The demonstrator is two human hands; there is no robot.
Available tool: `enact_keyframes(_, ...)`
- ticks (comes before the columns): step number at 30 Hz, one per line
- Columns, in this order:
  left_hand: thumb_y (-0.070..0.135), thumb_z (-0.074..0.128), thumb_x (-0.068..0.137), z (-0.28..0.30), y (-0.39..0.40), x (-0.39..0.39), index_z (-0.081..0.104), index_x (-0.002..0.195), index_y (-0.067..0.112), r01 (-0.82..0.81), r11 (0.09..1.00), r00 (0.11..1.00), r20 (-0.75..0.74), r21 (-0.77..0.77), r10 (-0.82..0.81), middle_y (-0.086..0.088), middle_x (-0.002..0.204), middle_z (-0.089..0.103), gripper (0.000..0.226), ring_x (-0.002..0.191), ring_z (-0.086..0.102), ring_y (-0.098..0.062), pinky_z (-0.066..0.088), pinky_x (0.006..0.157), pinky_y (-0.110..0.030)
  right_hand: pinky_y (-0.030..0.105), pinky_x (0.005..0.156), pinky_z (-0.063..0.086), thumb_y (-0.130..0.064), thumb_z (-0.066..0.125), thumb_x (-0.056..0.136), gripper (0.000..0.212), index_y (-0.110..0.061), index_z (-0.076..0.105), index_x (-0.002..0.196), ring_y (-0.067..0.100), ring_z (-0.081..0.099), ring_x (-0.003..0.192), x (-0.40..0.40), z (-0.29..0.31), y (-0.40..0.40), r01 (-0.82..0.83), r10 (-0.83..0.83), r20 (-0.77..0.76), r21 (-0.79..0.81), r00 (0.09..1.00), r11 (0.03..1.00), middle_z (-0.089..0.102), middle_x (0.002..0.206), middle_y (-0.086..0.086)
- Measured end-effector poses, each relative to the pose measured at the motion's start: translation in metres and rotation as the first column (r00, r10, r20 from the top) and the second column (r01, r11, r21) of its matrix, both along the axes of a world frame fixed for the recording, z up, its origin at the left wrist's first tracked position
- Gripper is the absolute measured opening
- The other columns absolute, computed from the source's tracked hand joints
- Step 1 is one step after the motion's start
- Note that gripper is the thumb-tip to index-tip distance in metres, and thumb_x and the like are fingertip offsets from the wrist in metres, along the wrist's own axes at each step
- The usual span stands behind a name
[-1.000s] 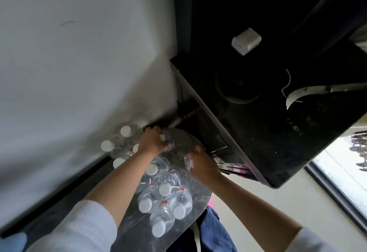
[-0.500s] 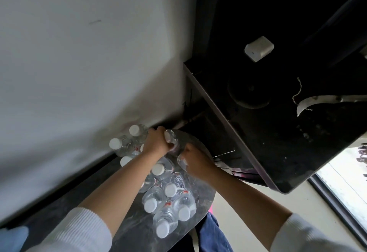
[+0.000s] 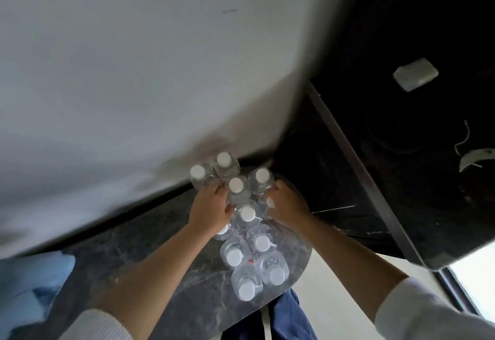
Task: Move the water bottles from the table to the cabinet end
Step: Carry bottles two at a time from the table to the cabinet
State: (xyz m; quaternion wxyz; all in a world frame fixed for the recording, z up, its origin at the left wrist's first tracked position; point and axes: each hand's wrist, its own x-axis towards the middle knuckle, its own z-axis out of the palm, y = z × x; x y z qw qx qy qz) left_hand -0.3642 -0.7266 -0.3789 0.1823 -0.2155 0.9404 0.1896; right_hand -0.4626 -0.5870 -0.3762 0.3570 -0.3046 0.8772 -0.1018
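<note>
White wall (image 3: 134, 72) fills upper left of frame; black cabinet (image 3: 417, 179) takes the right side. Dark marbled table (image 3: 150, 248) runs from lower left to centre, rounded end at lower centre. Water bottles (image 3: 242, 235) stand upright in a tight cluster on that rounded end, white caps up, from lower centre up to the wall edge at mid-frame; about ten, some hidden under the hands.

Left hand (image 3: 211, 210) sits at the left of the cluster, fingers curled against one bottle (image 3: 237, 189) near the top of the group; a full wrap can't be seen. Right hand (image 3: 285, 206) is on the right, fingers curled on another bottle (image 3: 261, 180). Frame is blurred.

Handling, judged: clear thin plastic, full, so moderately heavy, slick, sides dent if squeezed. Best hold is round the body below the shoulder, or the neck under the cap. Packed neighbours may tip when one is pulled out.
</note>
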Motion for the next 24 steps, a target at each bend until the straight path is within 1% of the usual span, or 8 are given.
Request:
enact_keyframes(4,0.021,0.048,0.093,-0.007,-0.001,0.014,0.046,0.135,0.004,0.033,0.999,0.999,-0.019,0.011,-0.033,-0.010,0.144,0.045,0.044,0.140,0.031,-0.023,0.017,0.120,-0.034,0.021,0.098,0.035,-0.007,0.055,0.086,0.042,-0.010,0.052,0.129,0.025,0.049,0.120,0.010,-0.001,0.000,0.015,-0.015,0.024,0.030,1.000,0.999,0.041,0.135,0.012)
enact_keyframes(7,0.024,0.046,0.094,-0.009,-0.002,0.020,0.044,0.136,0.009,0.046,0.999,0.999,-0.023,0.012,-0.046,-0.006,0.146,0.042,0.045,0.143,0.025,-0.021,0.014,0.122,-0.033,0.028,0.102,0.038,-0.006,0.052,0.086,0.043,-0.012,0.051,0.129,0.028,0.051,0.119,0.012,-0.005,0.000,0.066,-0.066,0.000,0.022,0.998,0.998,0.042,0.134,0.014)
enact_keyframes(11,0.023,0.046,0.094,-0.002,-0.004,0.025,0.046,0.134,0.012,0.070,0.997,0.997,-0.034,0.013,-0.070,-0.006,0.148,0.038,0.042,0.143,0.023,-0.022,0.017,0.119,-0.033,0.033,0.107,0.038,-0.013,0.059,0.086,0.052,-0.013,0.043,0.136,0.031,0.047,0.124,0.017,-0.001,0.000,0.171,-0.172,0.031,0.036,0.985,0.985,0.041,0.136,0.018)
enact_keyframes(14,0.022,0.047,0.094,0.011,-0.002,0.026,0.049,0.131,0.010,0.117,0.993,0.992,-0.036,0.001,-0.117,-0.007,0.142,0.043,0.039,0.138,0.031,-0.021,0.026,0.115,-0.030,0.038,0.110,0.036,-0.022,0.062,0.084,0.065,-0.016,0.033,0.142,0.032,0.043,0.129,0.023,0.005,0.006,0.215,-0.215,-0.004,0.034,0.977,0.976,0.043,0.137,0.018)
enact_keyframes(16,0.020,0.048,0.093,0.021,0.005,0.025,0.051,0.128,0.008,0.174,0.985,0.984,-0.032,-0.003,-0.174,-0.008,0.137,0.046,0.038,0.134,0.035,-0.023,0.031,0.110,-0.031,0.039,0.107,0.039,-0.021,0.059,0.085,0.063,-0.014,0.032,0.141,0.033,0.045,0.127,0.032,0.013,0.017,0.268,-0.268,-0.017,0.054,0.963,0.962,0.041,0.138,0.017)
enact_keyframes(19,0.019,0.046,0.093,0.036,0.022,0.021,0.052,0.127,0.007,0.261,0.965,0.965,0.010,0.000,-0.261,-0.008,0.135,0.047,0.036,0.129,0.040,-0.025,0.038,0.103,-0.034,0.037,0.103,0.044,-0.017,0.053,0.087,0.053,-0.013,0.038,0.138,0.034,0.048,0.123,0.047,0.029,0.039,0.343,-0.342,-0.021,0.033,0.939,0.939,0.041,0.137,0.016)
enact_keyframes(22,0.020,0.044,0.094,0.054,0.054,0.011,0.053,0.126,0.007,0.383,0.923,0.923,0.045,-0.026,-0.382,-0.009,0.133,0.048,0.036,0.125,0.045,-0.027,0.039,0.099,-0.036,0.038,0.104,0.043,-0.016,0.052,0.088,0.056,-0.013,0.036,0.142,0.034,0.047,0.125,0.065,0.050,0.079,0.409,-0.408,-0.037,0.003,0.912,0.913,0.040,0.140,0.016)
enact_keyframes(24,0.019,0.044,0.093,0.067,0.089,0.005,0.055,0.120,0.006,0.477,0.878,0.879,0.034,-0.044,-0.476,-0.010,0.130,0.050,0.032,0.122,0.047,-0.029,0.041,0.097,-0.037,0.037,0.102,0.044,-0.015,0.051,0.089,0.055,-0.012,0.036,0.142,0.034,0.048,0.124,0.080,0.064,0.116,0.483,-0.482,-0.064,-0.003,0.874,0.876,0.040,0.140,0.016)
